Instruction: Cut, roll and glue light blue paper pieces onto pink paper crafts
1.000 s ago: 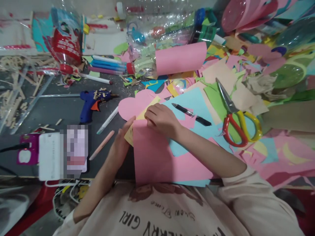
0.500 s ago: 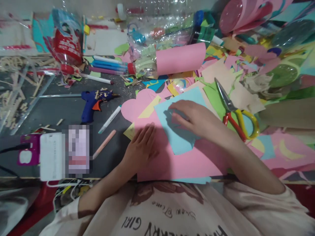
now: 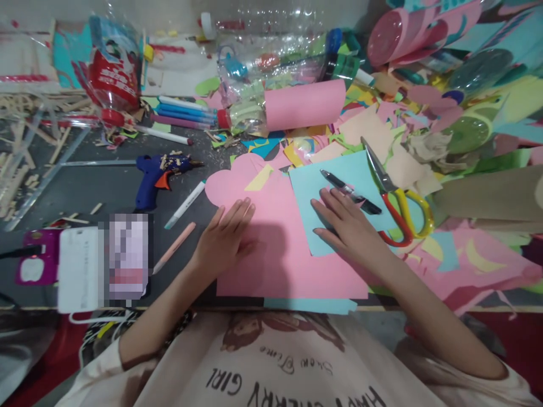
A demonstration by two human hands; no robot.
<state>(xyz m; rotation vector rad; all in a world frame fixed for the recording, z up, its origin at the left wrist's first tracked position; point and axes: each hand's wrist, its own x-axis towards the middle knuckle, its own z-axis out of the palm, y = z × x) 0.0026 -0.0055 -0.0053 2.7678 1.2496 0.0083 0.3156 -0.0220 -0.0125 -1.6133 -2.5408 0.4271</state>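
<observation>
left hand [image 3: 224, 240] spread on pink sheet [image 3: 280, 265] | right hand [image 3: 345, 226] spread on blue sheet [image 3: 306, 189]

Palms down, fingers extended: left hand [image 3: 224, 238], right hand [image 3: 347, 227].

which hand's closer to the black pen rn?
Right. The right hand lies flat on the light blue sheet, fingertips right beside the black pen. The left hand rests flat on the pink sheet, well to the pen's left.
</observation>
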